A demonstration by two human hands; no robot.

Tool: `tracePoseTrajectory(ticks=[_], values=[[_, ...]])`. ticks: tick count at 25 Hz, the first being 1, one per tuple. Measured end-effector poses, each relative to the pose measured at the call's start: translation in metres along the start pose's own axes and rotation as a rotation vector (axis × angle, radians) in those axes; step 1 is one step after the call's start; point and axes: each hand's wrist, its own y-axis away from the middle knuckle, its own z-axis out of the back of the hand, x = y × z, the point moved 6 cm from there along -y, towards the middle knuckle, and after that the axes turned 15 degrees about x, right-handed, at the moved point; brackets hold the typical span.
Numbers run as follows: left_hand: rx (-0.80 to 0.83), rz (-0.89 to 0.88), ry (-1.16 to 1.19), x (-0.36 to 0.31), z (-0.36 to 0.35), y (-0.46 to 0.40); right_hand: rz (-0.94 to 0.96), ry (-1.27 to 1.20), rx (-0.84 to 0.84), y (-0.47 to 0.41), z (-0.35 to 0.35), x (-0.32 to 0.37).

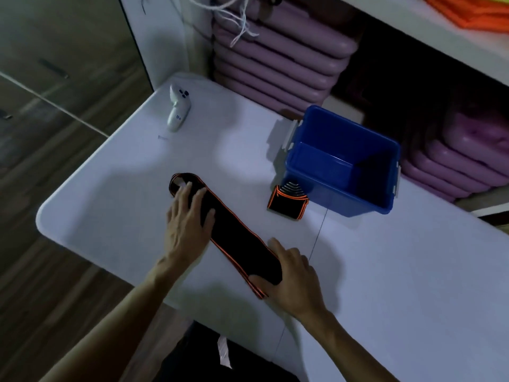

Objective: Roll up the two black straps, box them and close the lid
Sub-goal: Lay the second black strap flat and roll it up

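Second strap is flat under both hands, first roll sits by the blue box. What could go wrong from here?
The flat strap looks doubled; when the right hand, holding its near end, starts rolling, the layers may skew. That end lies close to the table edge and could slip off. The rolled strap beside the blue box looks loosely fanned on top and might unwind before boxing.

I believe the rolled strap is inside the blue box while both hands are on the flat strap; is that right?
No: the head view shows the rolled strap on the table beside the blue box. The left hand and right hand are on the flat strap.
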Motion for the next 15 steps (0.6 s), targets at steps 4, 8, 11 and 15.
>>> tracePoseTrajectory(ticks=[4, 8, 11, 15], values=[[0.12, 0.075, -0.071, 0.015, -0.04, -0.006, 0.076, 0.242, -0.065, 0.014, -0.008, 0.017], [0.178, 0.086, -0.153, 0.028, -0.043, -0.019, 0.105, 0.283, -0.069, 0.013, -0.022, 0.013], [0.183, 0.075, -0.175, 0.028, -0.044, -0.023, 0.13, 0.234, -0.048, 0.013, -0.027, 0.012], [0.096, 0.119, -0.171, 0.021, -0.036, -0.019, 0.181, 0.144, -0.021, 0.014, -0.029, 0.009]])
